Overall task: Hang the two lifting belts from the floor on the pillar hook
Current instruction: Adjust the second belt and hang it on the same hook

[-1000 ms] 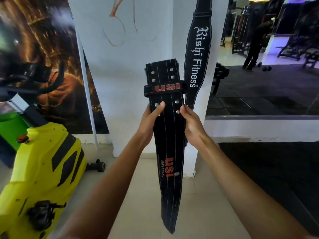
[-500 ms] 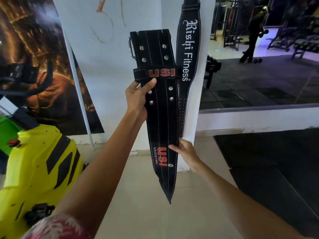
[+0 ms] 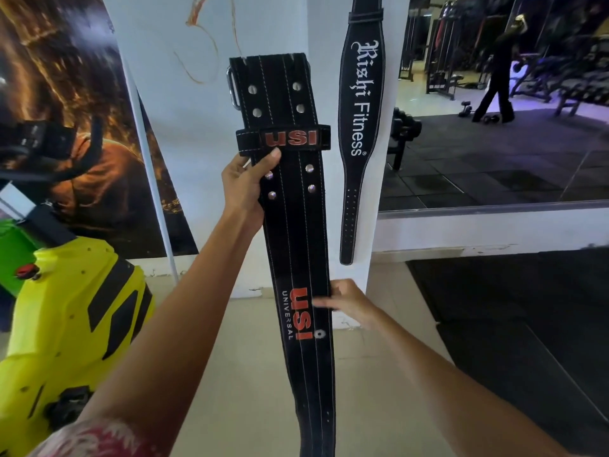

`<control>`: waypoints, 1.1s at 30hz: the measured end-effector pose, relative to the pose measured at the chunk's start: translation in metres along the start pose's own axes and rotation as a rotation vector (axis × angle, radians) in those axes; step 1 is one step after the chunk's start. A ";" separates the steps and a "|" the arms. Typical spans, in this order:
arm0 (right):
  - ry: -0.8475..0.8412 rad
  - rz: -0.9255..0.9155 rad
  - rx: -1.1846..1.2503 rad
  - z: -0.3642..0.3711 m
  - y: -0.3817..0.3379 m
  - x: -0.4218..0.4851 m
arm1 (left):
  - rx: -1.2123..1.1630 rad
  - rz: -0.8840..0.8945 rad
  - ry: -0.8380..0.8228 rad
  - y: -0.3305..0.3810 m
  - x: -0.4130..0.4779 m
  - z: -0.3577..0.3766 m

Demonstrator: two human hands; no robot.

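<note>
Our right hand (image 3: 351,303) only touches the long black stitched USI leather belt (image 3: 298,245) low down; our left hand (image 3: 245,186) clamps it under the loop. Above that grip, the hook seems out of view, so it could miss beside the hung Rishi Fitness belt (image 3: 359,127).

USI belt (image 3: 296,245), gripped in left hand (image 3: 244,186): matt black suede-like leather, pale stitching, shiny metal rivets. Buckle (image 3: 233,89) above hand: polished metal.

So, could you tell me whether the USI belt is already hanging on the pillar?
No, the USI belt is held up by the left hand, with the right hand touching it lower down.
</note>
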State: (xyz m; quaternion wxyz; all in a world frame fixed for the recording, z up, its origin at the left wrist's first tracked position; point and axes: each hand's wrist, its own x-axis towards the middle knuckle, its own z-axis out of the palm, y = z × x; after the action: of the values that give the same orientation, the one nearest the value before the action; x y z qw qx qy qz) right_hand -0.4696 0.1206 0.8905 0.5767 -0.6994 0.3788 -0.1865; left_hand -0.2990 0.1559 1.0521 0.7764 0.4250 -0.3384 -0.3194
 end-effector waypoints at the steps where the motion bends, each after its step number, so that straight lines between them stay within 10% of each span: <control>1: -0.057 0.033 -0.035 -0.002 -0.002 -0.001 | 0.003 -0.003 -0.002 -0.001 -0.001 -0.002; 10: 0.304 -0.319 0.382 -0.047 -0.179 0.022 | 0.085 -0.047 -0.116 -0.014 -0.022 0.000; 25: 0.315 -0.280 0.542 -0.040 -0.189 0.027 | 0.223 -0.166 -0.052 0.026 -0.012 0.026; 33: 0.312 -0.519 0.521 -0.042 -0.197 0.021 | 0.221 0.057 0.017 0.031 0.003 0.032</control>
State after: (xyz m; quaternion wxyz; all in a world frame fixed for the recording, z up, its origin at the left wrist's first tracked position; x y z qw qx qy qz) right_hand -0.4237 0.0865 1.0845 0.6039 -0.5655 0.2127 -0.5199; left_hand -0.3155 0.1529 1.0935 0.7363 0.5010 -0.3772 -0.2542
